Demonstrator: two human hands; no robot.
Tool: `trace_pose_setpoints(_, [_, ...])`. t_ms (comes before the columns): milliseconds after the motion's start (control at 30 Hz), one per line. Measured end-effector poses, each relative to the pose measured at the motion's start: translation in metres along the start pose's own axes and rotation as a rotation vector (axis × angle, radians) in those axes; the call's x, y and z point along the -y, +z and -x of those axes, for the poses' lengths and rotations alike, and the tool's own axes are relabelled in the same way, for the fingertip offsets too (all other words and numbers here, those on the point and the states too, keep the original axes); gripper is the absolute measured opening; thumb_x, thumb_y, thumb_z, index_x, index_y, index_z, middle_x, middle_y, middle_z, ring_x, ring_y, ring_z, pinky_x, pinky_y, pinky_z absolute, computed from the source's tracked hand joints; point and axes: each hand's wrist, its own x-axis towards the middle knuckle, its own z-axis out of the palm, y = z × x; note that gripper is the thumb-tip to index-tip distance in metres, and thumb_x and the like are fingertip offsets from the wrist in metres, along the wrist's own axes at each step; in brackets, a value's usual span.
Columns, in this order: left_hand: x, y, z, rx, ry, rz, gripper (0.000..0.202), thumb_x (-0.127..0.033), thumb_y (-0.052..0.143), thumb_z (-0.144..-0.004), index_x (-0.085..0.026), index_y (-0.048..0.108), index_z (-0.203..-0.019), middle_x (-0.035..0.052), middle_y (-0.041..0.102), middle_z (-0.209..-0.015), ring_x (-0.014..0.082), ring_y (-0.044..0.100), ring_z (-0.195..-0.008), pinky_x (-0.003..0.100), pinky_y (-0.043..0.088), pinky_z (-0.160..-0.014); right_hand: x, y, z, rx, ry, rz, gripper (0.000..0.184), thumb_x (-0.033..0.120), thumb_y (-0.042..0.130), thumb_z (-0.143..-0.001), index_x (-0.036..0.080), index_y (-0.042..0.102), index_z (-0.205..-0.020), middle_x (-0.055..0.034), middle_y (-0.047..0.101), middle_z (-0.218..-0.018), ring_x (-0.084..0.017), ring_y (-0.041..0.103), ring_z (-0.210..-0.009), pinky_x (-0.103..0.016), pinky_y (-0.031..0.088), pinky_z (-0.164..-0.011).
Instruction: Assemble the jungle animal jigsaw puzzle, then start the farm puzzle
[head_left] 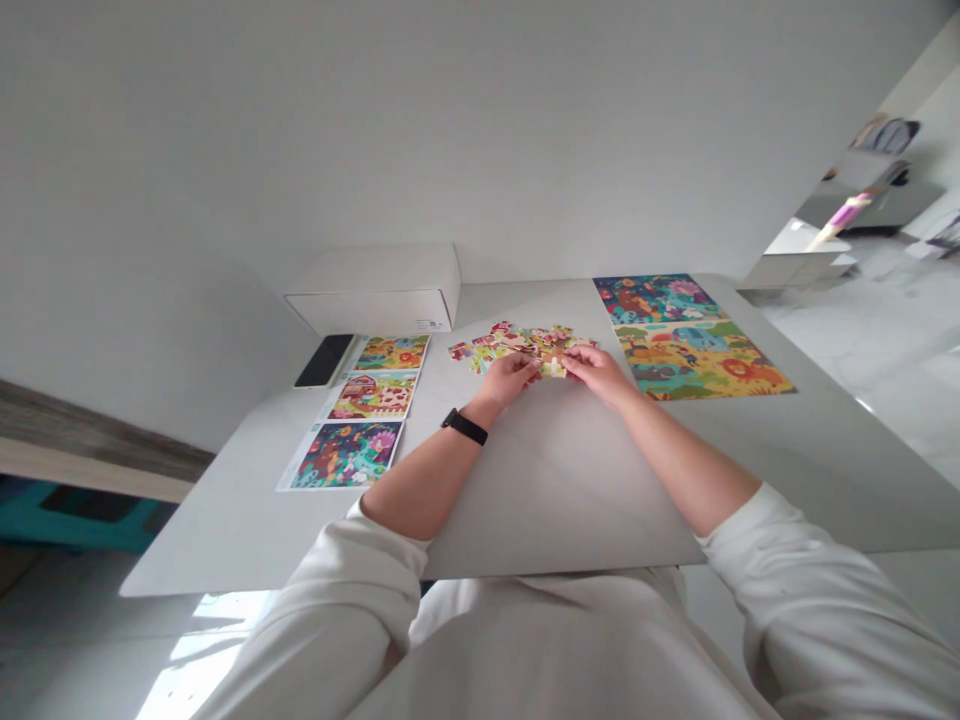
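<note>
My left hand, with a black band on its wrist, is closed in a pinch at the near edge of a pile of jigsaw pieces. A bit of red shows at its fingertips. Just to the right, my right hand is also closed, thumb and fingers pinching at the pile's right side. Between the two hands lies a light-coloured jigsaw piece, close to both sets of fingertips. The pieces are small and overlap, so their exact outlines under the fingers are hidden.
Three printed picture sheets lie at the left, beside a phone. Behind them stands a white box against the wall. Two finished-looking pictures, a dark one and a yellow animal scene, lie at the right of the table.
</note>
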Motion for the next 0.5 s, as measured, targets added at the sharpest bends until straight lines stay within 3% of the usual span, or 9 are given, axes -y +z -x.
trace_pose_setpoints(133, [-0.006,0.000,0.004,0.043,0.014,-0.024,0.041,-0.057,0.074,-0.085,-0.017,0.069,-0.079,0.0049,0.074,-0.077,0.0122,0.059,-0.063,0.025,0.046,-0.061,0.003,-0.005,0.000,0.057,-0.021,0.007,0.057,0.071,0.080,-0.071,0.020,0.071,-0.095,-0.0023,0.071,-0.080,-0.018,0.064,-0.072,-0.031,0.052,-0.070])
trace_pose_setpoints(300, [-0.024,0.001,0.011,0.193,0.114,-0.161,0.035,-0.050,0.068,-0.089,-0.017,0.072,-0.078,0.0058,0.075,-0.078,0.0141,0.061,-0.067,0.026,0.046,-0.065,0.014,-0.021,0.017,0.165,0.039,0.014,0.049,0.061,0.085,-0.071,0.020,0.069,-0.093,-0.0015,0.071,-0.079,-0.017,0.063,-0.070,-0.029,0.050,-0.067])
trace_pose_setpoints(500, [-0.053,-0.005,0.050,0.337,0.227,-0.501,0.030,-0.042,0.061,-0.094,-0.020,0.080,-0.082,0.0031,0.074,-0.074,0.0157,0.063,-0.067,0.026,0.043,-0.064,0.033,-0.034,0.051,0.354,0.129,0.071,0.048,0.059,0.091,-0.069,0.018,0.072,-0.086,-0.0022,0.075,-0.073,-0.016,0.066,-0.065,-0.027,0.050,-0.064])
